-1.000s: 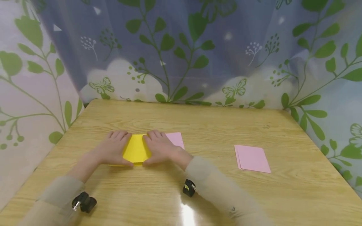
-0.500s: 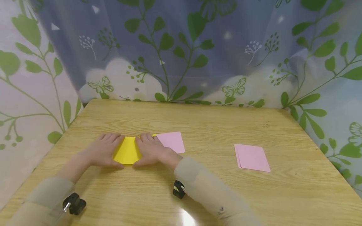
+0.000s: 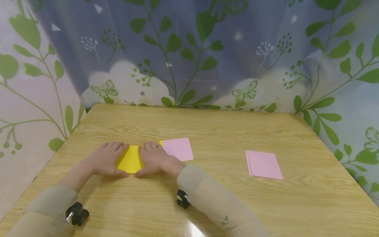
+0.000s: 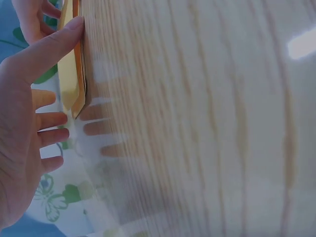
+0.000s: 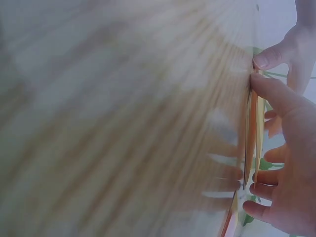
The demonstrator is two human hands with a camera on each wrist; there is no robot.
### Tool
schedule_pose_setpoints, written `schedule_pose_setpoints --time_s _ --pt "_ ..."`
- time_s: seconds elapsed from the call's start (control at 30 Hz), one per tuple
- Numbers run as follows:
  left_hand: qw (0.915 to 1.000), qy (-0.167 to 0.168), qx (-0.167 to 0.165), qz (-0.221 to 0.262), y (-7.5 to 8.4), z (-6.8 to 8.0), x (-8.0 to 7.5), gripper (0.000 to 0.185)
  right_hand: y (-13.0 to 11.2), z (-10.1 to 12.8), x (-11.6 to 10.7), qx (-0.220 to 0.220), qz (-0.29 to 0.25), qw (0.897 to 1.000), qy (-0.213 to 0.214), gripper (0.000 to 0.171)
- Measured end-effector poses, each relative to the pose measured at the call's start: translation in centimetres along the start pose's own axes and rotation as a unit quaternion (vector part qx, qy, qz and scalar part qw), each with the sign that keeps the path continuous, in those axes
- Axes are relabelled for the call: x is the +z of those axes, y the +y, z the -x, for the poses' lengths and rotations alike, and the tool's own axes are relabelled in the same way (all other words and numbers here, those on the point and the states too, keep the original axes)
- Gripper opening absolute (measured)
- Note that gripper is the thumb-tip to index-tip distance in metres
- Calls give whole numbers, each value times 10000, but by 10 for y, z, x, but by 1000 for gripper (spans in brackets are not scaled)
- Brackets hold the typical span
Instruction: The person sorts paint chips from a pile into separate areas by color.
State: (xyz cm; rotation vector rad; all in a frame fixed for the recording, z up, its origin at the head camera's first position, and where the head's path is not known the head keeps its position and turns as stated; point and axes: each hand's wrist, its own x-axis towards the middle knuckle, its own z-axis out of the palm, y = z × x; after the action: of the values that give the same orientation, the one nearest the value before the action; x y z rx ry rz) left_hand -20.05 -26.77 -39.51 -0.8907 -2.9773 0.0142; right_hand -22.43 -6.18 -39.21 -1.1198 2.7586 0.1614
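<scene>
A folded yellow paper [image 3: 130, 160] lies flat on the wooden table [image 3: 207, 131], left of centre. My left hand [image 3: 106, 158] rests flat on its left part, fingers straight, thumb at the near edge. My right hand [image 3: 153, 158] lies flat on its right part the same way. A pink sheet [image 3: 178, 148] sits just right of the right hand, with a sliver of yellow at its left edge. In the left wrist view the left thumb [image 4: 47, 47] touches the yellow paper's edge [image 4: 74, 74]. The right wrist view shows the right thumb [image 5: 276, 96] against that paper's edge [image 5: 253, 133].
A small stack of pink sheets [image 3: 264, 165] lies at the right of the table. A leaf-patterned curtain [image 3: 189, 52] hangs behind and on both sides of the table. Black wrist cameras [image 3: 76, 213] sit on both sleeves.
Both hands have slid the yellow paper to the left across the table. More of the pink sheet beside the right hand now shows.
</scene>
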Motion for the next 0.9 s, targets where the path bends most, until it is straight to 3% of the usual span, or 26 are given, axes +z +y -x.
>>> schedule_pose_setpoints --time_s 0.47,0.9 --pt "9996 -155 -211 70 -1 3 2 99 -3 0 0 70 90 9998 -176 97" --pt "9995 -155 -267 115 -1 6 3 95 14 13 -5 40 -71 9998 -196 100"
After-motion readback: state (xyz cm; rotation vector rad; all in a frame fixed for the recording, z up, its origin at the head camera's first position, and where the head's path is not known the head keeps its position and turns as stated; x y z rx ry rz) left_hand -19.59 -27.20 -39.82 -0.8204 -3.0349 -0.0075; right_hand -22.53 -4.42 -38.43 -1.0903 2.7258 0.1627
